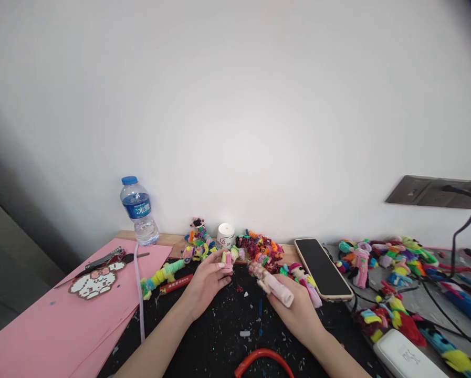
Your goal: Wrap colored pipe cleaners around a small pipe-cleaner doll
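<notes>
Nearest us, one red band (263,361) is lying on the black mat (219,336). Our left hand (206,283) is pinching one small pink piece (228,261) between closed fingertips. Our right hand (294,310) is gripping one pink tube (276,287), fingers curled around it. Right of it one phone (322,268) is lying face up. Left, one pink sheet (54,315) is carrying one pixel bunny (95,281). Farther back, one bottle (139,211) and one white jar (226,235) are standing by the wall.

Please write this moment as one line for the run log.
left hand: grips small pink piece | right hand: grips pink tube | surface: black mat
</notes>
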`<state>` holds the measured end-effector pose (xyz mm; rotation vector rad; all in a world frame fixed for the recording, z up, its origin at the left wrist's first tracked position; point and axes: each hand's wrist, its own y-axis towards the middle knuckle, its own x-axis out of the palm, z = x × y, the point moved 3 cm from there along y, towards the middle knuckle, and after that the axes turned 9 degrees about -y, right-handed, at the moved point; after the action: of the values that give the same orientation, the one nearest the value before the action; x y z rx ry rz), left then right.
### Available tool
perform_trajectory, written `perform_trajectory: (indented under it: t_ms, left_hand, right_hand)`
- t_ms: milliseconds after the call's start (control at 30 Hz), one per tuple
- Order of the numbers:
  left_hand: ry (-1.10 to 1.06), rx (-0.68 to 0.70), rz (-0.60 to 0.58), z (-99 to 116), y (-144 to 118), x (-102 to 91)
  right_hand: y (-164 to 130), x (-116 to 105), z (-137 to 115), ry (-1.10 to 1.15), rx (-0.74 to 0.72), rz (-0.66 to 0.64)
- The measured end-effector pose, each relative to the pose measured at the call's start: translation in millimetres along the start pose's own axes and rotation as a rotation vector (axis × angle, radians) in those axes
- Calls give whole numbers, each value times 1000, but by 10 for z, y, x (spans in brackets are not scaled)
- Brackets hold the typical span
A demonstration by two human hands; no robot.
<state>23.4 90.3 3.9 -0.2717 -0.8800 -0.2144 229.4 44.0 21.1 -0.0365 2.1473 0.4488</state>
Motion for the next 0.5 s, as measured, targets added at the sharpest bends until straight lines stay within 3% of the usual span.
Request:
perform_trajectory:
  t_ms: [200,500]
  left_hand:
    - [-68,8,-10,14,9,16]
    - [-122,-60,-45,-4,-23,53]
  right_hand:
    - [-49,56,-52,-299,-63,-121]
    - [-79,55,-134,-279,-139,-140]
